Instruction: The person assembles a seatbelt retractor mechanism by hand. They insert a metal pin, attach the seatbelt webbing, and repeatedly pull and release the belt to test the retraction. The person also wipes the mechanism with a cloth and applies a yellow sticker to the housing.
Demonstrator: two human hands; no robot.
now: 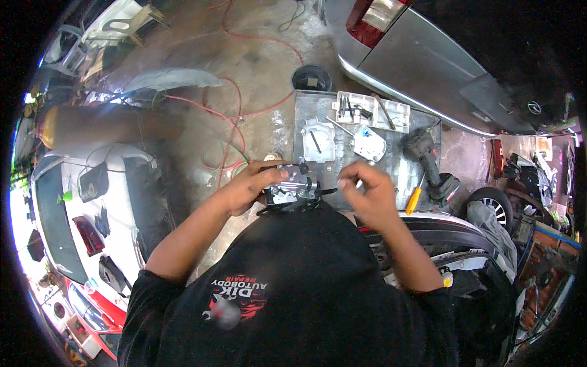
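Note:
My left hand is closed around a small device with a shiny silver and clear body and black ends, held close against my black shirt. Its exact kind I cannot make out. A thin black piece sticks out from its right side. Just right of it, apart from the device, my right hand has its fingers curled into a pinch, with a small pale spot showing between them. Beyond my hands, a white plastic tray with a dark stick in it and a white housing lie on the grey work table.
An open white tool case with bits lies at the table's far side. A cordless drill and a yellow-handled screwdriver lie on the right. A black bucket, red hoses and a silver car surround the table.

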